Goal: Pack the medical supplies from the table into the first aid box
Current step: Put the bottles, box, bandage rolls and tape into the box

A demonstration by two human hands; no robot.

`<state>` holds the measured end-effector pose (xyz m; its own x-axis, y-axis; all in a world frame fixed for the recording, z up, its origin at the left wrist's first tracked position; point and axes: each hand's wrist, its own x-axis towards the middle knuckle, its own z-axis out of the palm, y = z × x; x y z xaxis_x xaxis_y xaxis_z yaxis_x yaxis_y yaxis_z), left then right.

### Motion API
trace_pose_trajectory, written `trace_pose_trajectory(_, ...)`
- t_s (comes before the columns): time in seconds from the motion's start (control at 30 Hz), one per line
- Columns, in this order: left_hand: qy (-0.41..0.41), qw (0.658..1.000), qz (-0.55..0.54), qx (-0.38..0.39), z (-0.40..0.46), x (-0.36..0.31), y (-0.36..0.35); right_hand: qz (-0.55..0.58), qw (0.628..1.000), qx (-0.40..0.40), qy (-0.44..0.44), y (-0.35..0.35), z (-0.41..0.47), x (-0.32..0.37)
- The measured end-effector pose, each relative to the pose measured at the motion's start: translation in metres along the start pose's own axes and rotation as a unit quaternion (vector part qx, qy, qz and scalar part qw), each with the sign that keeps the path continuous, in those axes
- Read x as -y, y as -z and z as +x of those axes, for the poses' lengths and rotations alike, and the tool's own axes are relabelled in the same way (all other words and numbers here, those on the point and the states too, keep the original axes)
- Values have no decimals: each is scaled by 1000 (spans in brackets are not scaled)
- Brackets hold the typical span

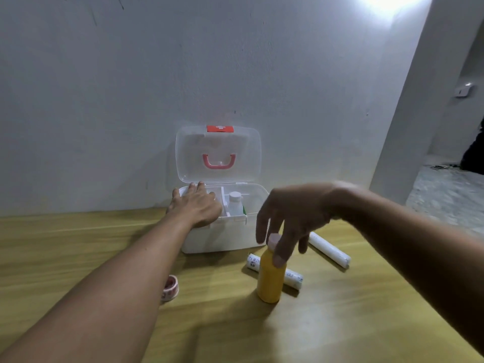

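Left hand [195, 203] flat, open on the first aid box [225, 231] — right hand [290, 218] spread, thumb touching the yellow bottle [271, 276].

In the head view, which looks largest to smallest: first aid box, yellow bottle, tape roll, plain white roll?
1. first aid box
2. yellow bottle
3. plain white roll, close to the bottle; it lies farther away, so unsure
4. tape roll

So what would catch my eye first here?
Probably the yellow bottle standing upright at the table's centre, with the right hand closing over its cap. Behind it, against the wall, the first aid box sits open, the left hand resting on its rim.
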<state>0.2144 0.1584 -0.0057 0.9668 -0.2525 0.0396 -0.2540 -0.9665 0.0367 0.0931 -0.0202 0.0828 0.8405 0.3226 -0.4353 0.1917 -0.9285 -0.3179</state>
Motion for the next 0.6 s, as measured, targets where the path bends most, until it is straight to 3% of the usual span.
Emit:
trace_pose_trajectory(0.1,-1,1000,4,0,0,1,1,-35,996,-84,17,-10,4,-5)
trace_pose_trajectory(0.23,1,1000,11,0,-3,-1,2,-1,979,-203,33,20,-9,-10)
trace_pose_trajectory(0.43,-4,1000,23,2,-4,-1,4,-15,904,-426,39,51,6,-11)
trace_pose_trajectory(0.6,0,1000,14,6,-6,-2,4,-79,891,-447,20,33,52,-14)
